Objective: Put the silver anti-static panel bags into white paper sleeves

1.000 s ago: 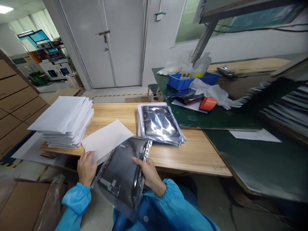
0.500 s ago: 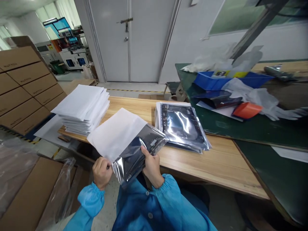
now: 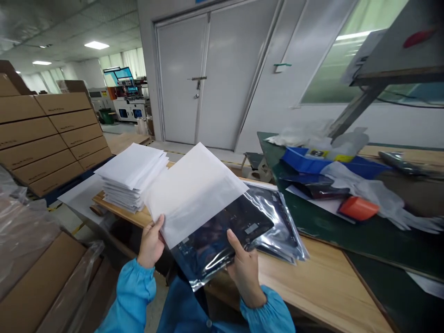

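My left hand [image 3: 151,241] pinches the near left corner of a white sleeve-like sheet [image 3: 199,194], thumb on top. My right hand [image 3: 244,267] grips the near side of a clear plastic bag with a flat dark panel inside [image 3: 222,236], its thumb lying over the panel. White material covers the far part of this bag; whether the bag is inside it or beneath it, I cannot tell. Both are held tilted above the bench. Just behind on the right lies a pile of similar bagged panels [image 3: 282,236], partly hidden. To the left stands a stack of white sleeves [image 3: 130,173].
The wooden bench [image 3: 312,266] adjoins a green worktable [image 3: 319,217] on the right. On that table are a blue bin [image 3: 301,159], white gloves [image 3: 371,194] and an orange-red object [image 3: 359,208]. Cardboard boxes [image 3: 52,134] rise at the left, with a plastic-draped carton [image 3: 45,282] nearer.
The white sheet and bagged panel have moved up and right, now overlapping the pile behind. My right hand has shifted right; my left thumb now shows on top. The camera view has tipped upward.
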`<control>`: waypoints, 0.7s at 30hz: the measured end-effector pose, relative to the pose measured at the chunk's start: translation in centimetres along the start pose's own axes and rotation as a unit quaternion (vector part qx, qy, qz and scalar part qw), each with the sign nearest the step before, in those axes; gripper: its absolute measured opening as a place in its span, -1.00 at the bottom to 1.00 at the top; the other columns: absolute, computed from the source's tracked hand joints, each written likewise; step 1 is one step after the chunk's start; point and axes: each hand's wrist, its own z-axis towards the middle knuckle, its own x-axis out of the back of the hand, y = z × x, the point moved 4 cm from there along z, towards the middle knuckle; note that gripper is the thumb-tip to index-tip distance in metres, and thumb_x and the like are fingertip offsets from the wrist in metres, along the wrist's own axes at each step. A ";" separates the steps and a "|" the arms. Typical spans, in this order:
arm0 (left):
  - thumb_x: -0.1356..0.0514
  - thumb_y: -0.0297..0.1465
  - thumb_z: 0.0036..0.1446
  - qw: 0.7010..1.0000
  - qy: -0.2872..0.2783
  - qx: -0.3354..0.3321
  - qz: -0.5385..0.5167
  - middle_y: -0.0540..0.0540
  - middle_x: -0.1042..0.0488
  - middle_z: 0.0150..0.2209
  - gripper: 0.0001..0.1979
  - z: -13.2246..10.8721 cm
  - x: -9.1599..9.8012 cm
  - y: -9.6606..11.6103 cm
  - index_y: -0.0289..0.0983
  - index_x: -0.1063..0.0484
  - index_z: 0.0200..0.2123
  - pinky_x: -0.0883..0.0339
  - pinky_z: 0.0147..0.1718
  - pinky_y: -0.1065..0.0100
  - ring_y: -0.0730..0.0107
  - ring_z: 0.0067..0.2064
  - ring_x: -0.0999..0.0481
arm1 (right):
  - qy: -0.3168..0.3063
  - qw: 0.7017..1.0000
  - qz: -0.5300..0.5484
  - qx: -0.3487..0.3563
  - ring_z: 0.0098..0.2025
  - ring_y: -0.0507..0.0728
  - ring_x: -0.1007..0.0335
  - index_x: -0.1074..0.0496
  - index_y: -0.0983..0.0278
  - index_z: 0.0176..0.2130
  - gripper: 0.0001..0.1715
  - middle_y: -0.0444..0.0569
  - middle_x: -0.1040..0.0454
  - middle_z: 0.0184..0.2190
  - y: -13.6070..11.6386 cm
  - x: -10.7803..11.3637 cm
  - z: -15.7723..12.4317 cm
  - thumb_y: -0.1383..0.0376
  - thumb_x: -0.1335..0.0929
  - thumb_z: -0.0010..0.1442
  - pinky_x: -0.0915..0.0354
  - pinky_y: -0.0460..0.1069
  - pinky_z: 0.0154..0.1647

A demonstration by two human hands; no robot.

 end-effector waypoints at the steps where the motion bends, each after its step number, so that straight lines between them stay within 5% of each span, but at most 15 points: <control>1: -0.43 -0.32 -0.20 1.000 0.010 0.007 -0.015 -0.16 -0.60 -0.36 -0.66 -0.2 -0.4 -0.5 -0.36 -0.51 -0.34 -0.48 -0.16 0.24 0.18 -0.21 -0.59 | -0.001 1.000 -0.007 0.004 -0.24 0.22 -0.54 -0.48 0.26 -0.12 -0.43 -0.08 -0.59 -0.30 -0.2 0.3 0.1 0.18 -0.55 -0.17 -0.47 0.11 -0.18; 8: -0.44 -0.28 -0.18 0.994 -0.087 0.069 0.002 -0.20 -0.59 -0.25 -0.61 -2.1 -2.8 -5.3 -0.34 -0.46 -0.29 -0.48 -0.16 0.20 0.13 -0.13 -0.57 | 0.063 0.995 -0.011 0.075 -0.30 0.21 -0.53 -0.51 0.29 -0.30 -0.56 -0.03 -0.60 -0.33 -2.3 1.7 1.4 0.13 -0.55 -0.19 -0.47 0.12 -0.20; 10: -0.42 -0.26 -0.16 0.997 -0.052 0.043 0.035 -0.21 -0.53 -0.11 -0.54 -1.3 -2.6 -5.6 -0.27 -0.40 -0.18 -0.47 -0.15 0.19 0.13 -0.05 -0.53 | 0.066 0.990 -0.051 0.111 -0.31 0.22 -0.52 -0.51 0.31 -0.37 -0.59 -0.01 -0.59 -0.38 -2.9 1.5 1.9 0.11 -0.55 -0.20 -0.45 0.13 -0.19; 13: -0.40 -0.25 -0.15 0.982 0.039 -0.107 0.148 -0.19 -0.37 0.09 -0.36 0.4 -3.0 -3.9 -0.14 -0.27 0.02 -0.38 -0.04 0.16 0.15 0.11 -0.39 | 0.016 0.976 -0.116 0.183 -0.29 0.22 -0.50 -0.53 0.31 -0.37 -0.60 0.01 -0.59 -0.36 -3.4 0.2 2.8 0.08 -0.52 -0.15 -0.41 0.11 -0.15; 15: -0.38 -0.25 -0.13 0.936 0.027 -0.250 0.248 -0.21 -0.32 0.11 -0.34 0.5 -5.0 -2.0 -0.16 -0.25 0.07 -0.32 0.01 0.12 0.12 0.15 -0.32 | -0.037 0.959 -0.158 0.232 -0.32 0.21 -0.49 -0.55 0.27 -0.38 -0.65 -0.01 -0.59 -0.40 -3.5 -0.9 3.0 0.07 -0.50 -0.12 -0.40 0.09 -0.18; 18: -0.35 -0.27 -0.10 0.817 -0.031 -0.452 0.357 -0.25 -0.35 0.04 -0.40 -1.0 -9.5 0.8 -0.23 -0.30 0.04 -0.32 -0.01 0.08 0.07 0.09 -0.34 | -0.088 0.926 -0.239 0.279 -0.47 0.19 -0.44 -0.54 0.23 -0.52 -0.73 -0.03 -0.53 -0.56 -3.3 -2.3 3.0 0.08 -0.47 -0.07 -0.38 0.06 -0.29; 21: -0.32 -0.36 -0.07 0.712 -0.033 -0.573 0.404 -0.23 -0.36 -0.04 -0.46 -2.1 -13.2 2.9 -0.25 -0.31 0.02 -0.33 -0.02 0.09 0.11 0.03 -0.38 | -0.108 0.902 -0.295 0.295 -0.59 0.17 -0.35 -0.48 0.19 -0.64 -0.69 -0.05 -0.44 -0.67 -2.9 -3.1 2.9 0.05 -0.45 -0.07 -0.33 0.06 -0.43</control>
